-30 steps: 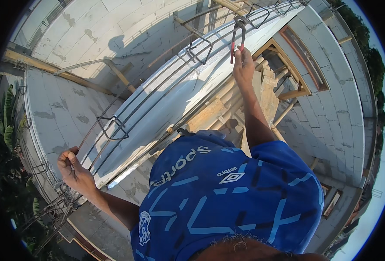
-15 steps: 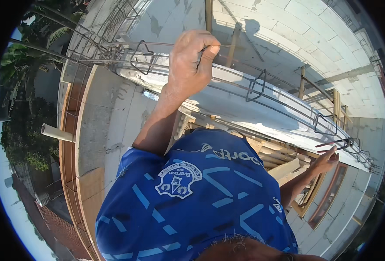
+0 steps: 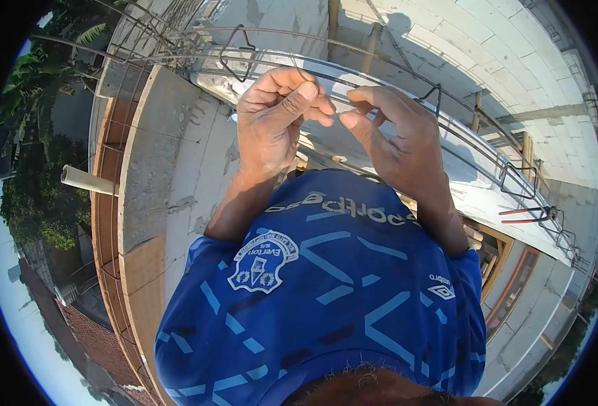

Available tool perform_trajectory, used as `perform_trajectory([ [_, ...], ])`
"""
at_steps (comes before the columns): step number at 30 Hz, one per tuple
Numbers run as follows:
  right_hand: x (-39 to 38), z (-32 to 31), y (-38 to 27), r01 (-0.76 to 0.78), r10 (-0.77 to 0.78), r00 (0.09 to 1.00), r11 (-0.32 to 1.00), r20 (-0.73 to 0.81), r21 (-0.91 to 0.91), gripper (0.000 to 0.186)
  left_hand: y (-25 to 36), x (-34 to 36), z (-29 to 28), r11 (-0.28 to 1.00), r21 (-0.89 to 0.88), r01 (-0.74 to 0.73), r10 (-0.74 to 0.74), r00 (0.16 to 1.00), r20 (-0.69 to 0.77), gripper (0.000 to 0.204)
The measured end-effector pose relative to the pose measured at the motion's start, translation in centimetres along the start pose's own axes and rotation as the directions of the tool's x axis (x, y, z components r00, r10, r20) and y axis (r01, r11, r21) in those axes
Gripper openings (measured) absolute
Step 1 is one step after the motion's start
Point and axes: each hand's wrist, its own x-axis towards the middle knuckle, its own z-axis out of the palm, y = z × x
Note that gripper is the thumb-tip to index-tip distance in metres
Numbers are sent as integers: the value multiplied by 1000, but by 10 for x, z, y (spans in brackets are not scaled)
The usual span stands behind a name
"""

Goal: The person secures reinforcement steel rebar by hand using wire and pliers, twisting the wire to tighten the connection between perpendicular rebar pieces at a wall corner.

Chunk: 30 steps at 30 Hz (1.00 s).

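Observation:
My left hand (image 3: 279, 115) is raised in front of my chest, its thumb and forefinger pinched on thin tie wire (image 3: 295, 64) whose ends stick up above the fingers. Close beside it, my right hand (image 3: 407, 135) has bent fingers, with a gap between thumb and forefinger tips; I see nothing held there. Pincers with red handles (image 3: 523, 216) rest at the right on a long rebar cage (image 3: 471, 122), apart from both hands. Square stirrups (image 3: 237, 53) ring the cage's bars. My hands hide part of its middle.
The cage runs along the top of a pale block wall (image 3: 481, 172). To the left are a concrete slab edge (image 3: 151, 162), wooden formwork (image 3: 107, 203) with rebar, and a protruding pipe (image 3: 86, 180). Another block wall (image 3: 481, 51) rises beyond, with wooden posts (image 3: 372, 47).
My right hand has left the pincers and come across to my left hand. My left hand has come down slightly, still pinching the wire. The pincers stay on the cage.

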Motion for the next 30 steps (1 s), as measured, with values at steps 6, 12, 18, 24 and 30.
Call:
perform_trajectory([
  [6,11,52,-9,-242,209,960,955,187,174,18,8,-18,-20,946,233,-224,254,961,-108,7],
  [12,9,58,-6,-462,394,870,860,295,214,15,12,-33,-37,938,304,-168,211,971,-115,11],
  [18,7,67,-7,-368,292,894,911,339,187,13,25,-35,-50,939,325,-109,172,970,-171,9],
  [24,8,66,-5,-614,401,755,709,519,346,16,32,-37,-51,820,508,-265,321,947,-23,5],
  [30,19,81,-6,-588,336,802,587,494,556,15,52,-26,-59,702,595,-391,404,907,119,5],
])
